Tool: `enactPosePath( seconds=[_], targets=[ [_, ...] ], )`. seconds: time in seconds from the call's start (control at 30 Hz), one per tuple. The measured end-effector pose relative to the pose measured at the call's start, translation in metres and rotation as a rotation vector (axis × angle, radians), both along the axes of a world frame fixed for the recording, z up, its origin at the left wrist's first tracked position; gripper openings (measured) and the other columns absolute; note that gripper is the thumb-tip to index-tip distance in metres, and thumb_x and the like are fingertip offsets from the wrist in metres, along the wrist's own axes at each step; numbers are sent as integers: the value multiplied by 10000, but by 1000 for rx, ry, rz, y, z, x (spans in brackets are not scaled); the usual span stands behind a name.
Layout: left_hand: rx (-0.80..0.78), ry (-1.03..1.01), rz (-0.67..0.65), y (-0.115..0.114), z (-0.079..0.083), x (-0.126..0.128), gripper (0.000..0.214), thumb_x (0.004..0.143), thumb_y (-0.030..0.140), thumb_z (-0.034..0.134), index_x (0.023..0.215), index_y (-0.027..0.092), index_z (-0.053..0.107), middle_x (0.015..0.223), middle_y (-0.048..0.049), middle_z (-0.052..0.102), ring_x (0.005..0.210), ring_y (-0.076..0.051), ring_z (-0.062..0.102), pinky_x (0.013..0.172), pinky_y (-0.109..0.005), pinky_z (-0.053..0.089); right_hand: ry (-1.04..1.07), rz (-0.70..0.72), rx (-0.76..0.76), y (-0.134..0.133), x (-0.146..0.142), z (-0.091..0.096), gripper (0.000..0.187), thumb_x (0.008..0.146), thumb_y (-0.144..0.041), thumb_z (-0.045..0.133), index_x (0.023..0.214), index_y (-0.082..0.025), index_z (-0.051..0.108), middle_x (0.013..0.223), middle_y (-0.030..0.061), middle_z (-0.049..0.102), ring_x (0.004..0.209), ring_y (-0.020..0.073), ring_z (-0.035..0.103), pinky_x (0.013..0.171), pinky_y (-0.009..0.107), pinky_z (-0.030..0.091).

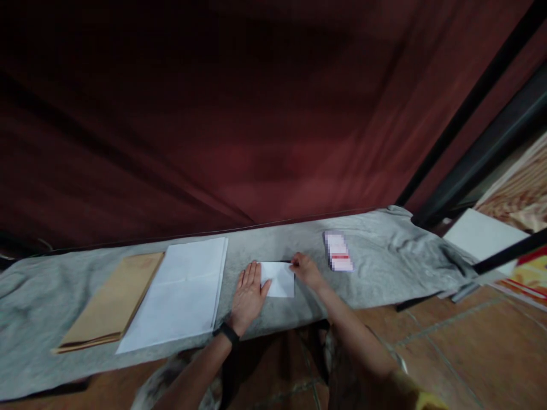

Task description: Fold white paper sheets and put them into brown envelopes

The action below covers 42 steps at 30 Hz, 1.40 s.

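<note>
White paper in a small flat rectangle point(281, 286) lies at the lower centre of the frame, its longer visible edges running left to right and its left end under a hand. Pressing it down is the person's left hand point(248, 297), palm down and spread flat, fingers pointing up the frame, thumb angled onto the paper; a black wristband point(229, 334) circles that wrist. At the paper's upper right corner, the right hand point(307, 270) is narrowed, fingertips bunched; whether they pinch the sheet cannot be told at this size.

Grey, rumpled cloth point(376, 285) spreads beneath. Left of the hands, large white paper sheets point(183, 285) slant from lower left to upper right, as does the flat brown paper stack point(109, 302) beside them.

Right of centre, a pale, lilac-edged oblong item point(335, 244) tilts from upper left to lower right; its face, crossed by a red band, is pixelated beyond reading. Red and yellow print point(534, 273) shows at the right edge, its details blurred. Dark red fabric point(273, 142) fills the upper frame.
</note>
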<state>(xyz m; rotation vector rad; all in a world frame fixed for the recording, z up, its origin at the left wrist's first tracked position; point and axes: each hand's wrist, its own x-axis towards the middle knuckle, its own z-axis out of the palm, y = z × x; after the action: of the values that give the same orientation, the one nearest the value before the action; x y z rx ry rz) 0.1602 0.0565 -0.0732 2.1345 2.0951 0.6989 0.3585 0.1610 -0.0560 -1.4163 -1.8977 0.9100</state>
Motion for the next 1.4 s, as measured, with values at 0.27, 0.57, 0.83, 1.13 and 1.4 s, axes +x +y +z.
enactPosePath(
  seconds=[0.27,0.57,0.83,1.13,1.4],
  targets=[
    [102,-1070,433,3,46,-24,459,947,506,530,1269,186,599,1364,-155,625,1346,-280,537,1166,-487,388,437,152,155,5,-3,37,158,925,-366,579,845,-233,553,924,19,723,895,189,686,817,312,526],
    [-290,-1599,615,10,51,-27,138,833,75,661,914,168,598,788,-34,705,661,-122,697,678,-231,581,-54,635,377,-27,12,34,166,940,-131,568,987,-239,685,1087,33,745,1104,198,654,1052,358,447],
    [-354,-1385,558,-9,39,3,139,805,139,698,917,154,618,708,-24,716,570,-156,696,555,-236,545,-239,370,277,-38,-16,15,449,990,-140,407,1384,-245,596,1387,43,652,1262,185,611,1089,352,463],
    [-458,-1286,539,-4,41,6,265,929,166,479,1182,107,528,604,-24,687,514,-172,681,539,-247,538,-444,352,386,-56,-61,-22,466,1048,-388,435,1493,-267,499,1600,68,407,1467,306,399,1218,562,276],
    [-475,-1325,530,-3,35,2,213,992,279,490,1156,151,535,623,-20,695,532,-187,700,590,-290,568,-537,369,428,-46,-52,-17,454,1053,-382,459,1499,-300,485,1597,49,416,1469,257,399,1215,500,303]
  ],
)
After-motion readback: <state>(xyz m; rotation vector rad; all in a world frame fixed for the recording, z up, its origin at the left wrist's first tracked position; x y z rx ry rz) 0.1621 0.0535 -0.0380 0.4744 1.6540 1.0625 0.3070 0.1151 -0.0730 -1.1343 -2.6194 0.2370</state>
